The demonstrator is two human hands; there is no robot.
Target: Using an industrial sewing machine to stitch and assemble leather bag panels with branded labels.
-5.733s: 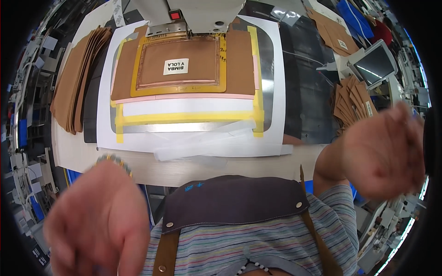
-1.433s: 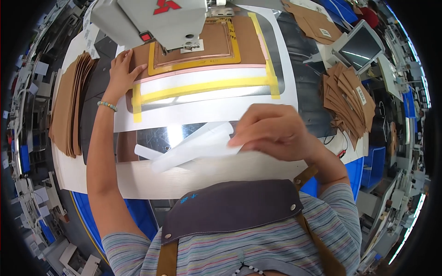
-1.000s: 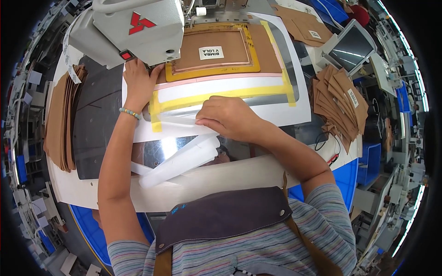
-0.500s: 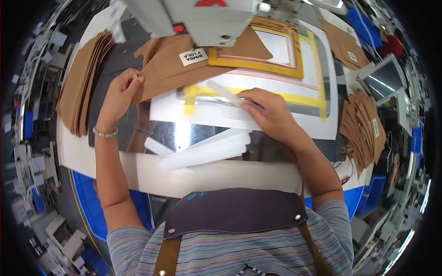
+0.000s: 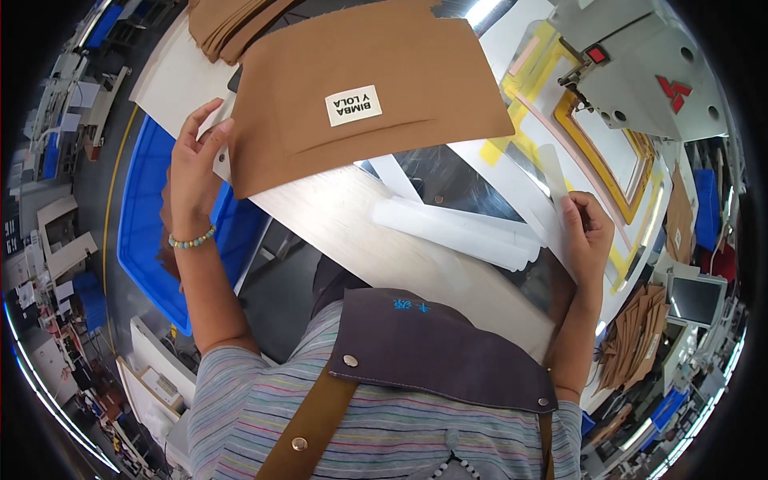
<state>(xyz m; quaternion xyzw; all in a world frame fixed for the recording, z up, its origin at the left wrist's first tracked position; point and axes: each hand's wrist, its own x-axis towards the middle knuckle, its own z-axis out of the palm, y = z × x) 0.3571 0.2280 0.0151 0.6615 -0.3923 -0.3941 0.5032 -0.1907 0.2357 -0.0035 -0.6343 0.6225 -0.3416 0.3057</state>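
Observation:
A brown fabric piece (image 5: 376,56) with a white label (image 5: 354,106) lies at the left of the worktable, its near corner at the table edge. My left hand (image 5: 194,164), with a beaded bracelet at the wrist, is beside its left edge, thumb close to it and fingers apart. Over on the right, my right hand (image 5: 590,228) pinches a translucent plastic strip (image 5: 554,168) that points up and away. Between the hands, several similar white strips (image 5: 456,228) lie fanned on the shiny dark plate (image 5: 472,188).
The sewing machine head (image 5: 648,68) stands at the right above a yellow frame (image 5: 584,132). A stack of brown pieces (image 5: 228,24) is at the far left, with more brown pieces (image 5: 636,332) beyond the right hand. A blue bin (image 5: 148,232) is below the table's left edge.
The view has turned left. The brown piece has come out from under the machine head to the left, and my left hand's pinch has opened beside it. My right hand still holds the strip.

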